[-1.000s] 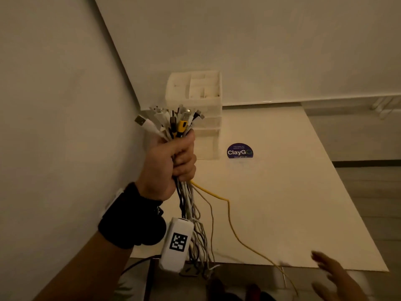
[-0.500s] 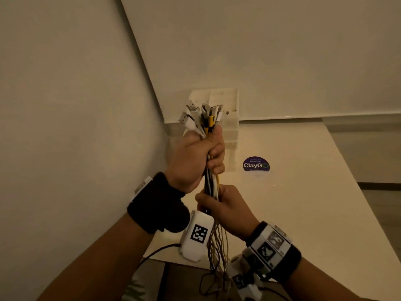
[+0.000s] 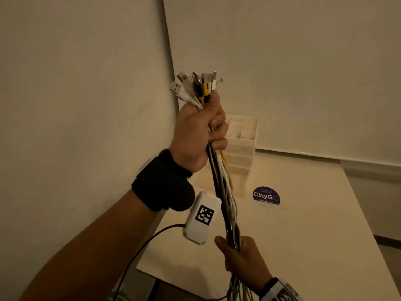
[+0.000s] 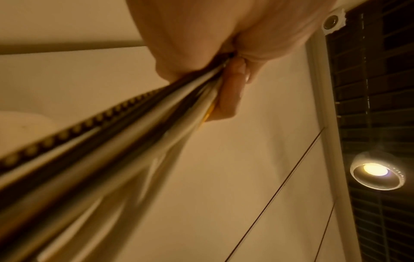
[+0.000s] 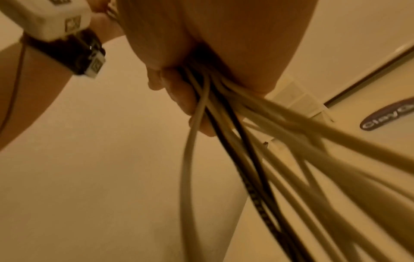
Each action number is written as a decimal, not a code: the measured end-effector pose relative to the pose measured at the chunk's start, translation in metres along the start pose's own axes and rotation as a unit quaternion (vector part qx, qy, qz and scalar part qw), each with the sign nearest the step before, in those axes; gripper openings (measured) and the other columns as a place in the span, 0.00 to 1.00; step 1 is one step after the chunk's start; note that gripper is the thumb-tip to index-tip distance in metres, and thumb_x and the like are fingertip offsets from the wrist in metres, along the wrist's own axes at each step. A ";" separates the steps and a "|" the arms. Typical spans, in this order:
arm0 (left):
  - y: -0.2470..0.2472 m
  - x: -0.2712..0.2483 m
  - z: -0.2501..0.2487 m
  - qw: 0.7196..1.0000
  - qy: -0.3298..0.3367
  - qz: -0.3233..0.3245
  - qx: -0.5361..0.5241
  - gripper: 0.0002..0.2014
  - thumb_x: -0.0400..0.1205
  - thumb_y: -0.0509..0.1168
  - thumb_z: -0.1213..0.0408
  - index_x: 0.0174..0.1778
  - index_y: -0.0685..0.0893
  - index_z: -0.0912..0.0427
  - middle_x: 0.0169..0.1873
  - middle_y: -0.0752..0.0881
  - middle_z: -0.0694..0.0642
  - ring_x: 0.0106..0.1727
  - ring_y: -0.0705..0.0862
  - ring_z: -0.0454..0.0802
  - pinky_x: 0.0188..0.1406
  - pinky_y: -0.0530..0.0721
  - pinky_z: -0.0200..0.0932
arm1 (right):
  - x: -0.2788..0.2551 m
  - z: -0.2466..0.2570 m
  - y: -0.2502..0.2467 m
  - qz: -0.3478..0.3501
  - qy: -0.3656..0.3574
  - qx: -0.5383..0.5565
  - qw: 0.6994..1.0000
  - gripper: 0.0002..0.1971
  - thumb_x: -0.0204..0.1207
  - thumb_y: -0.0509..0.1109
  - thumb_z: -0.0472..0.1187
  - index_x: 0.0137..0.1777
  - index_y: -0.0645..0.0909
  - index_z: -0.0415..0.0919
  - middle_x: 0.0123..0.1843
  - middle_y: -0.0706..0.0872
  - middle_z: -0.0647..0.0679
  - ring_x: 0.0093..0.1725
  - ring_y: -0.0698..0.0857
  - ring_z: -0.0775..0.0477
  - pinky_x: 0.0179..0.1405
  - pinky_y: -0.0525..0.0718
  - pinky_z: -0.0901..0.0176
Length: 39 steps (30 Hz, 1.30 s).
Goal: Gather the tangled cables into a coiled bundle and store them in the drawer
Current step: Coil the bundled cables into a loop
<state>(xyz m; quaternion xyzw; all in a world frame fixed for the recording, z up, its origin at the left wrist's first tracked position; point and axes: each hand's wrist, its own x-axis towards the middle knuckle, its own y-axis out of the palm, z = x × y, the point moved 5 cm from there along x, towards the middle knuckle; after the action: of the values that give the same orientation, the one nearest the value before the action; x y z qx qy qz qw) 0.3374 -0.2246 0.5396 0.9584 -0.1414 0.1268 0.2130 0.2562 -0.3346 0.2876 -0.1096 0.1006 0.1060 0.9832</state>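
Observation:
A bundle of white, black and yellow cables [image 3: 223, 187] runs taut between my two hands, held up above the white table [image 3: 303, 246]. My left hand [image 3: 198, 131] grips the bundle just below its plug ends [image 3: 196, 84], which fan out above the fist. My right hand [image 3: 239, 255] grips the same cables lower down, and the loose tails hang past it off the frame's bottom. The left wrist view shows my left hand's fingers [image 4: 230, 88] curled round the cables [image 4: 134, 127]. In the right wrist view the cables [image 5: 235, 141] spread out below my right fist. A white drawer unit [image 3: 240, 146] stands in the table's back corner.
A wall [image 3: 86, 105] runs close along the left, and another stands behind the table. A round purple ClayGo sticker [image 3: 266, 195] lies on the table in front of the drawer unit. A thin dark wire [image 3: 138, 250] leads from the white tagged wrist device [image 3: 202, 217].
My right hand came up from the lower right, took hold of the cables just under my left hand, then slid down along them. My left hand rose, so the bundle now runs straight.

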 end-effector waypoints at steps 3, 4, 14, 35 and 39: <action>-0.006 0.000 0.001 1.000 -0.003 -0.026 0.008 0.20 0.89 0.53 0.56 0.30 0.64 0.55 0.24 0.62 0.49 0.19 0.58 0.41 0.15 0.60 0.33 | -0.002 -0.002 -0.001 0.020 0.010 0.013 1.000 0.21 0.77 0.72 0.50 0.27 0.75 0.38 0.22 0.79 0.39 0.21 0.79 0.45 0.28 0.81 0.56; -0.008 0.000 0.001 0.999 -0.004 -0.031 0.008 0.20 0.89 0.53 0.56 0.31 0.64 0.55 0.24 0.62 0.49 0.19 0.58 0.41 0.15 0.60 0.33 | -0.001 -0.004 -0.002 0.026 0.015 0.018 0.999 0.21 0.77 0.72 0.49 0.28 0.76 0.37 0.22 0.79 0.38 0.21 0.79 0.45 0.28 0.80 0.56; -0.011 0.012 -0.035 0.993 0.083 -0.057 0.067 0.20 0.90 0.52 0.59 0.30 0.62 0.54 0.23 0.62 0.48 0.19 0.56 0.42 0.17 0.57 0.35 | -0.001 -0.029 0.006 0.066 0.021 -0.012 0.998 0.24 0.76 0.73 0.53 0.24 0.74 0.40 0.20 0.76 0.45 0.20 0.75 0.49 0.27 0.77 0.60; -0.019 -0.003 -0.022 0.995 0.066 -0.072 0.026 0.23 0.89 0.53 0.56 0.27 0.62 0.55 0.22 0.61 0.49 0.17 0.55 0.41 0.15 0.54 0.32 | -0.018 -0.080 -0.018 0.110 0.115 -0.052 0.986 0.34 0.62 0.85 0.51 0.66 0.73 0.54 0.60 0.84 0.58 0.56 0.82 0.69 0.45 0.77 0.77; -0.002 -0.011 -0.002 0.998 0.048 -0.024 0.021 0.23 0.89 0.53 0.55 0.27 0.62 0.57 0.21 0.61 0.49 0.17 0.55 0.42 0.15 0.54 0.33 | -0.018 0.012 -0.032 0.050 -0.098 -0.058 0.992 0.56 0.54 0.86 0.59 0.78 0.53 0.67 0.73 0.66 0.77 0.72 0.62 0.80 0.63 0.65 0.76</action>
<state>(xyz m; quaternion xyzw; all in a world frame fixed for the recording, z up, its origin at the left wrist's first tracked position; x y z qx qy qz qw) 0.3273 -0.2197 0.5378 0.9587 -0.1050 0.1699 0.2026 0.2481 -0.3656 0.3088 -0.1508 0.0029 0.1714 0.9736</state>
